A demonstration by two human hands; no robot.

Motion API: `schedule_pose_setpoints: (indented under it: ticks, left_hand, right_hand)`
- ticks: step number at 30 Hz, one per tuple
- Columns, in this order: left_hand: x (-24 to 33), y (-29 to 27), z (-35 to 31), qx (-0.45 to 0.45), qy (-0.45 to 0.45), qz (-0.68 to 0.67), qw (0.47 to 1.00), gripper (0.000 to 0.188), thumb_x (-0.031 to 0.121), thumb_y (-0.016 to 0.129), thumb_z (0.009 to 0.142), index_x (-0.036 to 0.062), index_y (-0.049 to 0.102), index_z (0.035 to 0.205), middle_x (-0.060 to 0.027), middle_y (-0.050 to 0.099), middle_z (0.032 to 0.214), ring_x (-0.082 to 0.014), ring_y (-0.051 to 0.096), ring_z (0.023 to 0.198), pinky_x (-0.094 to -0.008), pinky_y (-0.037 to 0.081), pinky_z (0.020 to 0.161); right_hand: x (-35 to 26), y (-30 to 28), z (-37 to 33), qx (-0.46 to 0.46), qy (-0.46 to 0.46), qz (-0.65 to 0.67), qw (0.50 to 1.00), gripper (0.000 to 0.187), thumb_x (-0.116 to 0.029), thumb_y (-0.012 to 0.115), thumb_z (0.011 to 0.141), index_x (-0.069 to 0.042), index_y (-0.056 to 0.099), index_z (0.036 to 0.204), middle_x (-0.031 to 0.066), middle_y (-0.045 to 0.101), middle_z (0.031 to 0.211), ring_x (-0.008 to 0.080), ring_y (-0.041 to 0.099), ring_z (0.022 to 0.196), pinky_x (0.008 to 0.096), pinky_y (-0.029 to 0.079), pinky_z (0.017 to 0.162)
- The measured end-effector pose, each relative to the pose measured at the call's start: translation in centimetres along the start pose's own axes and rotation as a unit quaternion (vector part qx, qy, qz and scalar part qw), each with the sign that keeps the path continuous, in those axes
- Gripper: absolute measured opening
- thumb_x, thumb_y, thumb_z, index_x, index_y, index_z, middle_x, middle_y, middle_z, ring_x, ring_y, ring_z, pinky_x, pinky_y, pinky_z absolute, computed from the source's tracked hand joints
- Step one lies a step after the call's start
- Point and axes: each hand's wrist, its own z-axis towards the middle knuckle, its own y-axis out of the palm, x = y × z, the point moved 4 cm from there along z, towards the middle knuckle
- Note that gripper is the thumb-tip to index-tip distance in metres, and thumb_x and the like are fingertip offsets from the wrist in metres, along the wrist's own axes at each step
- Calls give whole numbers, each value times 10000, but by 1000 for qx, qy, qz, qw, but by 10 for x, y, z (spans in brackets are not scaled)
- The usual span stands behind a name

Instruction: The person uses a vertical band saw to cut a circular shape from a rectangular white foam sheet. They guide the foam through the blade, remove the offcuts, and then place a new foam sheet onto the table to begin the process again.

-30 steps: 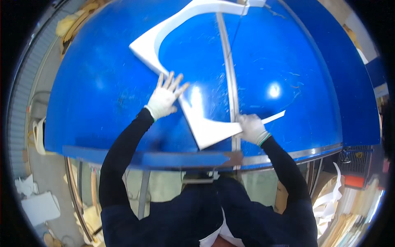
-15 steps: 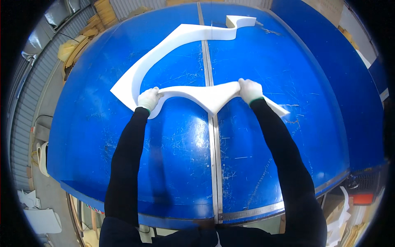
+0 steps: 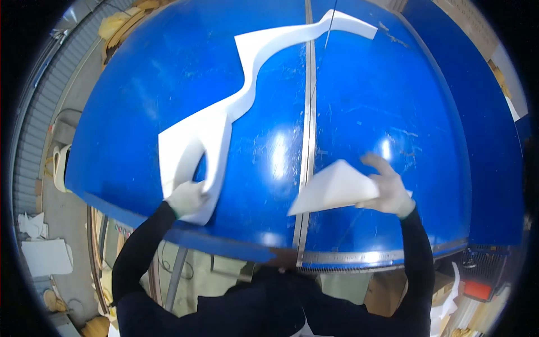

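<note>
A long, curvy white foam strip (image 3: 202, 126) lies across the left and far part of a blue table (image 3: 359, 106). At its near end, my left hand (image 3: 188, 197), in a white glove with a green cuff, has its fingers closed on one branch of the foam, beside a narrow opening. To the right, my gloved right hand (image 3: 390, 191) has the end of a shorter, pointed white foam piece (image 3: 337, 188) against its palm. One finger stands out from it. Both hand and piece are slightly blurred, and the piece is apart from the long strip.
A metal seam (image 3: 307, 121) splits the tabletop, and a metal strip (image 3: 359, 258) edges its near right side. A thin dark line (image 3: 331, 25) hangs over the far foam. White scraps (image 3: 48, 258) lie on the floor at left; a red box (image 3: 477, 290) is at lower right.
The strip that ran between both hands is now two separate parts. My left hand came nearer with the long strip, which turned; my right hand moved right and nearer with the shorter piece.
</note>
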Motion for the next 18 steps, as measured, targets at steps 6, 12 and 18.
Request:
schedule_pose_setpoints:
  ticks: [6, 12, 18]
  left_hand:
    - [153, -10, 52, 54, 300, 31, 952, 213, 274, 652, 869, 65, 681, 899, -152, 674, 822, -351, 695, 779, -470, 561, 680]
    - [151, -51, 60, -65, 235, -199, 949, 517, 325, 732, 854, -7, 658, 1243, -241, 701, 1112, -362, 709, 1022, -426, 565, 885]
    - [62, -48, 65, -43, 167, 251, 953, 1256, 614, 879, 526, 50, 374, 1529, -249, 280, 1620, -480, 182, 1519, -695, 84, 1207]
  right_hand:
    - [-148, 66, 101, -150, -254, -42, 955, 544, -519, 831, 619, -175, 789, 1038, 212, 378, 1573, 448, 274, 1491, 586, 190, 1235]
    - [-100, 98, 74, -300, -93, -29, 949, 697, -594, 760, 740, -232, 658, 1328, 154, 705, 1128, 352, 676, 1073, 517, 444, 1063]
    - [27, 52, 8, -189, 120, -139, 965, 566, -508, 790, 764, -85, 660, 1117, 151, 682, 1101, 350, 690, 985, 449, 558, 844]
